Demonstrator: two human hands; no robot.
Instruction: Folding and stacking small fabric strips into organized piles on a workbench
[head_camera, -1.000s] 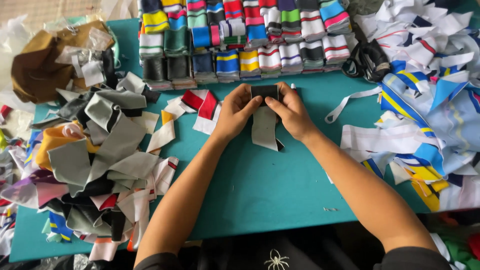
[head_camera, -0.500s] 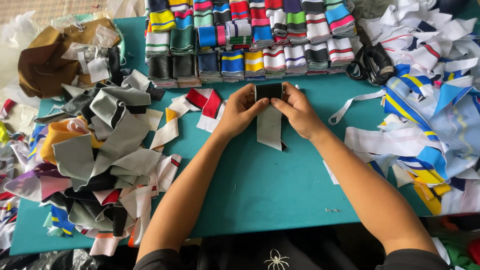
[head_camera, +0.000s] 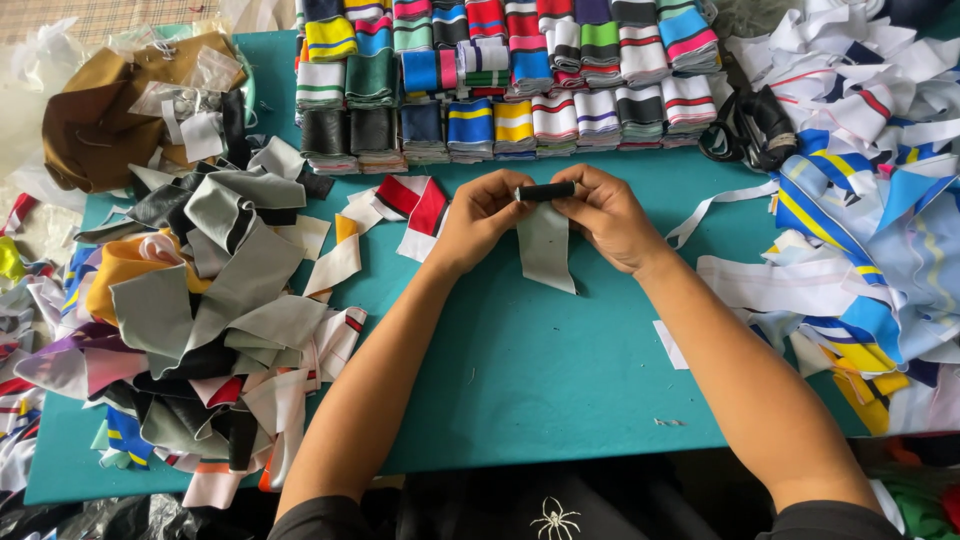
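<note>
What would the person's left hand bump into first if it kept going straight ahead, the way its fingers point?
The left hand points up and slightly right. Past the grey strip it holds, it would likely first meet the folded striped stacks, though depth is hard to judge.

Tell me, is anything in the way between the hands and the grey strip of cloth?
No, nothing is. The left hand and the right hand both already pinch the dark top edge of the grey strip, one at each end. The rest of the strip hangs down onto the bare teal table between the wrists.
</note>
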